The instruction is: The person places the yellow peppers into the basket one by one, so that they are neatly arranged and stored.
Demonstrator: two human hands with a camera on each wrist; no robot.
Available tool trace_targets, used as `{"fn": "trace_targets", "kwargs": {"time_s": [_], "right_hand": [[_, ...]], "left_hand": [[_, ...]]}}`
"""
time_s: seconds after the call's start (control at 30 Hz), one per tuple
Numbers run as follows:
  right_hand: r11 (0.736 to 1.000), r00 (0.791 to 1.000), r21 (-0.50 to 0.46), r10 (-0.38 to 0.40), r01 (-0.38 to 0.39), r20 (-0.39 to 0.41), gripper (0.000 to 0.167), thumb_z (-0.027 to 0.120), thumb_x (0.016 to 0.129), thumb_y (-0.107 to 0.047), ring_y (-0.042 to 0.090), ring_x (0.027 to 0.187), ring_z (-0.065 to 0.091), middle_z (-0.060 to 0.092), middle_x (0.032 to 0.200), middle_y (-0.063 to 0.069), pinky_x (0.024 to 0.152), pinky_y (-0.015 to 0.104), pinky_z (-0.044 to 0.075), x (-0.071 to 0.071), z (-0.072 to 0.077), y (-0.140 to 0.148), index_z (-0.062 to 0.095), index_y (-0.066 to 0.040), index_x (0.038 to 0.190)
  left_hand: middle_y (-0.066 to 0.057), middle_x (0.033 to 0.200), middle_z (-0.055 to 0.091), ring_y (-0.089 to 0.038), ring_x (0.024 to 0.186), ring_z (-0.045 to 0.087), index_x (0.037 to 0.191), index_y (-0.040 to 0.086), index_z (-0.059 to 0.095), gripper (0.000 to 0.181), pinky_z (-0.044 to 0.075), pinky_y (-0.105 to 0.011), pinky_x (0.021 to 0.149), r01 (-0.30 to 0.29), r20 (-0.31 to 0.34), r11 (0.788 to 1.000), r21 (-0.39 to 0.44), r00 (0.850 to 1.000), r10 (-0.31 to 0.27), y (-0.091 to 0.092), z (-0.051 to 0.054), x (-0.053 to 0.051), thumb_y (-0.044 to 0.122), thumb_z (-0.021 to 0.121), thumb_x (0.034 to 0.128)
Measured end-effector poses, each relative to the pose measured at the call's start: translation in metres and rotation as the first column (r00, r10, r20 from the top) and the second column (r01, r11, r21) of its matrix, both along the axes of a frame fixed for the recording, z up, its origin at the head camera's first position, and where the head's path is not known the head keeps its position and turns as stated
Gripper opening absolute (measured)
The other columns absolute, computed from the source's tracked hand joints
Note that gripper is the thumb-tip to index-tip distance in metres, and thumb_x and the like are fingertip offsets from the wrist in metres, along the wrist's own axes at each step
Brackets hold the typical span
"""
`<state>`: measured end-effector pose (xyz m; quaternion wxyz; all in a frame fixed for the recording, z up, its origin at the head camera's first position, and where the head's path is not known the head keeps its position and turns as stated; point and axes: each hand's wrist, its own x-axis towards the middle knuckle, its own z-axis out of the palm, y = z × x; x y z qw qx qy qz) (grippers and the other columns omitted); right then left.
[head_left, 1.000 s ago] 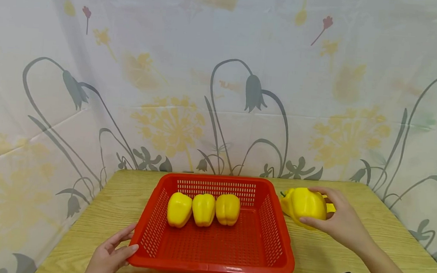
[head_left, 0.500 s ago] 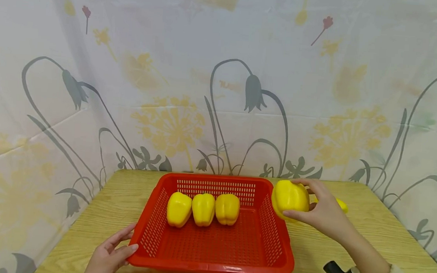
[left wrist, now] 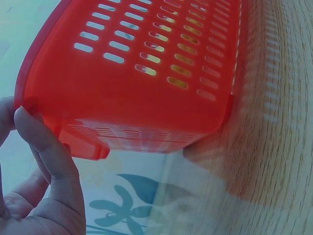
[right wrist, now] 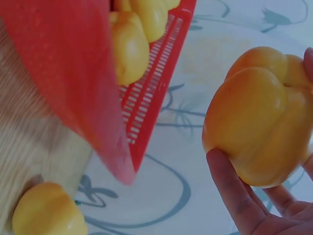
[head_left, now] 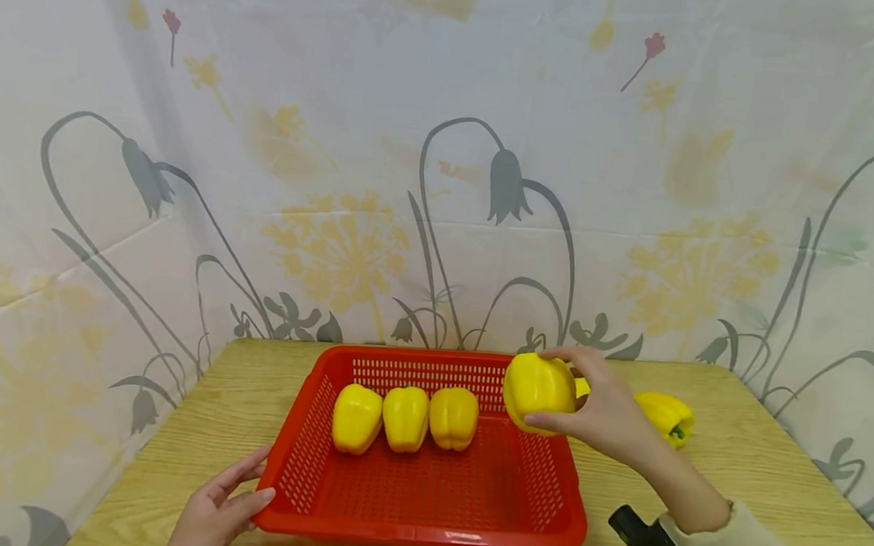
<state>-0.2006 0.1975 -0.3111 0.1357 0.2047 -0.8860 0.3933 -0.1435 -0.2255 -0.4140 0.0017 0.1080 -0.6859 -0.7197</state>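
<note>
In the head view, a red plastic basket (head_left: 421,535) with slotted walls stands on the table. My left hand (head_left: 220,502) pinches its left front rim, thumb on top; the left wrist view shows the fingers at the basket's edge. Three yellow bell peppers (head_left: 405,419) sit in a row inside, toward the back left. Over the basket's right wall, my right hand (head_left: 612,413) grips another yellow bell pepper (head_left: 538,392), thumb on the near side and fingers over the top. The right wrist view has this bell pepper (right wrist: 259,117) held off any surface.
A yellow bell pepper (head_left: 669,417) lies on the wooden table (head_left: 732,483) right of the basket, partly behind my right arm. A bit of yellow (head_left: 582,388) shows behind my right hand. A black curved piece (head_left: 642,532) is by the right sleeve. Flower-patterned cloth (head_left: 325,132) hangs behind.
My right hand has carried the bell pepper leftward from the table's right side to over the basket's right wall. A bell pepper on the table has come into view. My left hand stays put.
</note>
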Motion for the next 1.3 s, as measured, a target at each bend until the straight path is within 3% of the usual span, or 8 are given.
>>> {"fn": "trace_targets", "kwargs": {"time_s": [0.23,0.4,0.63,0.97,1.3], "right_hand": [[0.999,0.999,-0.006,0.046,-0.046,0.020,0.070,0.085,0.064,-0.036,0.027,0.094,0.045,0.046,0.117,0.007,0.064,0.030,0.050,-0.004,-0.001,-0.023,0.053,-0.014,0.122],[0.997,0.997,-0.003,0.074,-0.074,0.007,0.071,0.086,0.062,-0.036,0.025,0.099,0.048,0.047,0.120,0.005,0.075,0.037,0.049,-0.008,-0.001,-0.039,0.053,-0.016,0.121],[0.993,0.993,0.007,0.115,-0.115,-0.012,0.072,0.086,0.062,-0.039,0.023,0.106,0.048,0.049,0.121,0.002,0.086,0.045,0.044,-0.013,-0.003,-0.058,0.053,-0.016,0.122],[0.986,0.985,-0.006,0.168,-0.168,0.033,0.068,0.084,0.064,-0.040,0.020,0.101,0.049,0.049,0.118,0.001,0.083,0.040,0.046,-0.019,-0.008,-0.082,0.053,-0.019,0.120],[0.971,0.966,-0.041,0.238,-0.235,0.103,0.067,0.085,0.064,-0.040,0.017,0.100,0.046,0.047,0.114,-0.005,0.082,0.037,0.045,-0.028,-0.013,-0.107,0.052,-0.023,0.119]], "left_hand": [[-0.010,0.111,0.051,-0.020,0.080,0.063,0.115,0.029,0.059,0.037,0.053,-0.034,0.066,-0.006,0.005,1.000,-0.016,1.000,0.006,0.000,0.001,0.001,0.011,0.068,0.0839],[-0.009,0.111,0.050,-0.019,0.079,0.062,0.120,0.026,0.057,0.040,0.051,-0.031,0.063,-0.005,0.013,1.000,-0.031,1.000,0.005,0.000,0.003,0.001,0.011,0.068,0.0841],[-0.009,0.112,0.049,-0.020,0.081,0.063,0.134,0.011,0.049,0.054,0.052,-0.031,0.065,-0.007,0.026,0.999,-0.041,1.000,0.008,0.000,0.003,0.001,0.012,0.068,0.0845],[-0.008,0.111,0.051,-0.019,0.080,0.063,0.120,0.026,0.057,0.040,0.051,-0.031,0.063,-0.008,0.017,0.999,-0.031,1.000,0.008,0.000,0.002,0.001,0.012,0.068,0.0840],[-0.008,0.112,0.050,-0.019,0.080,0.063,0.119,0.028,0.058,0.040,0.051,-0.031,0.064,-0.007,0.019,0.999,-0.038,1.000,0.008,0.000,0.002,0.000,0.013,0.069,0.0838]]}}
